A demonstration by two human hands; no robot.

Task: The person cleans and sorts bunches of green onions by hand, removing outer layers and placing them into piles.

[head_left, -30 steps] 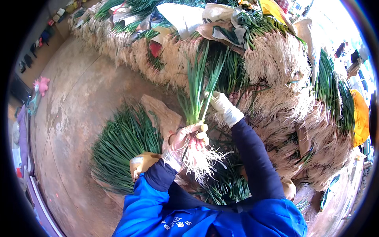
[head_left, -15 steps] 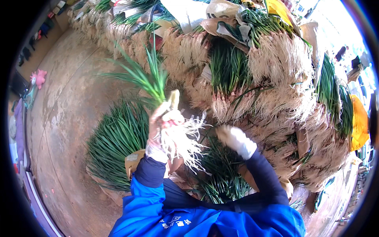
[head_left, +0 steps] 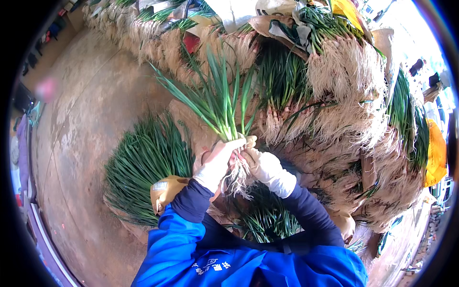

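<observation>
On the bare floor [head_left: 76,134] at the left, a heap of long green leaves [head_left: 143,167] has been laid with its leaves running much the same way, and from that it is judged to be gathered already. In the middle, before the body, a bunch of root-bearing green plants [head_left: 224,112] is held up between both hands; it has not been put down on any pile, and no tie can be seen around it. Just below it, darker loose greens [head_left: 270,215] are left lying close to the body. On the right, a large stack of similar plants [head_left: 344,76] is piled with pale roots facing outward; whether it has been dealt with or is left to be handled cannot be told.

The left hand [head_left: 220,158], gloved, is closed around the base of the stalks, its forearm angled up and inward, so that the leaves are fanned upward and the roots are left hanging. The right hand [head_left: 262,165], also gloved, is brought in from the right with bent fingers against the bulb end; whether anything is pinched there cannot be told. Both forearms are raised and converge at the bunch.
</observation>
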